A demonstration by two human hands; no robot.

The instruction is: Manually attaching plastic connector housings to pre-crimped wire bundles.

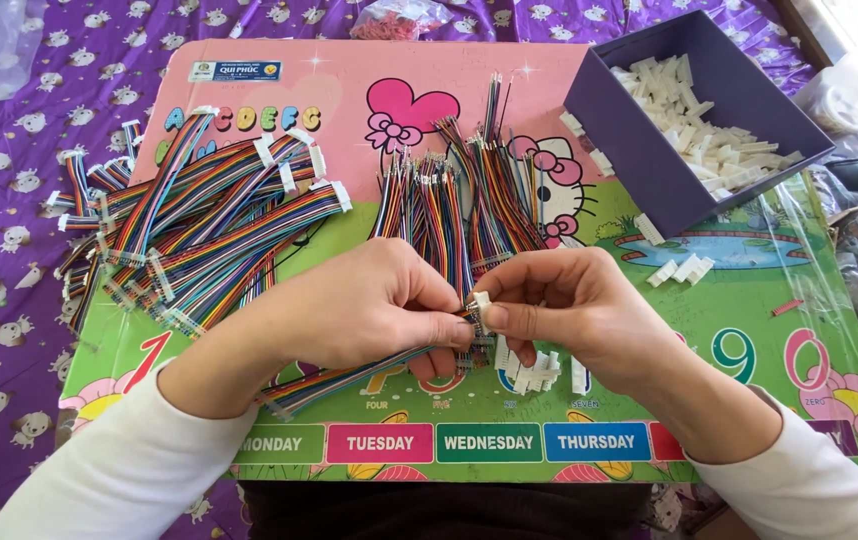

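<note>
Head view: both hands meet low at the middle of the board, and the work sits right between the fingertips.
Connector: a small white plastic connector [481, 309] is pinched in the right hand [559, 305], thumb and forefinger closed on it, held just above the board.
Ribbon: the left hand [374, 305] is closed around a rainbow wire ribbon [349, 375], whose tail runs out down-left under the wrist; its tip meets the connector.
Contact: ribbon end and connector look to be touching, though how far the pins are seated is too small to tell.
Doing it well: I'd say keep the ribbon end flat and square to the connector mouth, grip close to the tip so the fine wires don't buckle, and push straight, not at a slant.
Risk: a twisted ribbon likely puts the colours in the wrong order, or bends a pin.
Near stock: a little cluster of loose white connectors [529, 372] lies just below the right hand.
Loose wires: a fan of bare-ended wire bundles [459, 200] spreads just behind the hands.
Finished pile: capped ribbons [204, 225] are heaped at the left.
Box: a purple box [639, 145] of white connectors stands at the upper right.
Surface: a colourful children's play board [749, 300] lies on a purple patterned cloth [9, 200].
</note>
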